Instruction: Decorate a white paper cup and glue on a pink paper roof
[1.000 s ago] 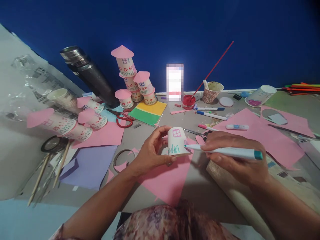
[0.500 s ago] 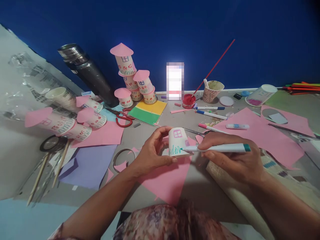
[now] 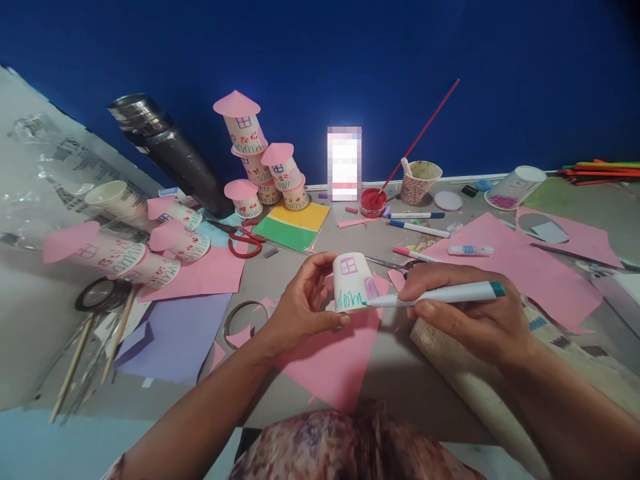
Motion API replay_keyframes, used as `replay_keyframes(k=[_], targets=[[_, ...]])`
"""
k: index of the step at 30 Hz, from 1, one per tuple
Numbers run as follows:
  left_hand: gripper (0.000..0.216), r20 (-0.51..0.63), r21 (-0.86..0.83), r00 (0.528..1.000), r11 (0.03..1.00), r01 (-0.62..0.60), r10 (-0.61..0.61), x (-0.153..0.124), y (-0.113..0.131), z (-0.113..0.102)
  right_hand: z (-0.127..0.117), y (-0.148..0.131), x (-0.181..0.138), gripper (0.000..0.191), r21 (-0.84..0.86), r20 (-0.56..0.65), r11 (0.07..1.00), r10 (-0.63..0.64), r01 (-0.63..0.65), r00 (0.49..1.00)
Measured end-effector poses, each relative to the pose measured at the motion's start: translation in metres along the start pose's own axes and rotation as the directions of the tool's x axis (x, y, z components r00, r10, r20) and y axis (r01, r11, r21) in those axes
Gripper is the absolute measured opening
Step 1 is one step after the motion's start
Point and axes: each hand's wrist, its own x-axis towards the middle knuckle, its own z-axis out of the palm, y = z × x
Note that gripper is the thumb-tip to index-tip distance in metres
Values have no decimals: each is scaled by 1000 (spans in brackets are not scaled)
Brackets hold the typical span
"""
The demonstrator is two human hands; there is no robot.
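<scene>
My left hand is closed around the left side of a small white paper cup, held upside down above the table. The cup bears a pink window, a pinkish-purple door shape and green zigzag grass strokes along its lower rim. In my right hand is a white felt-tip marker with a green end, its tip touching the cup at the right end of the green strokes. Pink paper lies beneath the cup. Scissors lie just behind, partly hidden by my right hand.
Decorated cup towers with pink cone roofs stand at the back; others lie at left. A dark flask leans behind them. A red paint pot holding a stick, a patterned cup and a lit phone stand along the wall.
The green strokes now reach further right along the cup's rim, and the marker tip has moved with them. The cup is turned slightly, showing more of the door. My view has shifted a little.
</scene>
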Motion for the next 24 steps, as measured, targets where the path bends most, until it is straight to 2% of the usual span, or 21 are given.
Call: replay_keyframes(k=[4,9,17,22,24], targets=[[78,-4,-17,1000,1000,2,-2,1,1,0,-1,-1,-1,8,-13,-50,999,30,-31,998],[78,4,-7,1000,1000,2,-2,1,1,0,-2,-4,-1,13,10,-20,998,54,-54,998],[80,0,10,1000,1000,10,-10,-1,-1,0,-1,-1,2,13,-57,-104,998,16,-22,994],[82,-12,15,1000,1000,20,-20,-1,-3,-2,-2,-3,0,10,12,-33,999,40,-39,999],[82,-13,12,1000,1000,16,-16,-1,-4,-2,-3,-4,-1,11,53,-45,997,54,-51,998]])
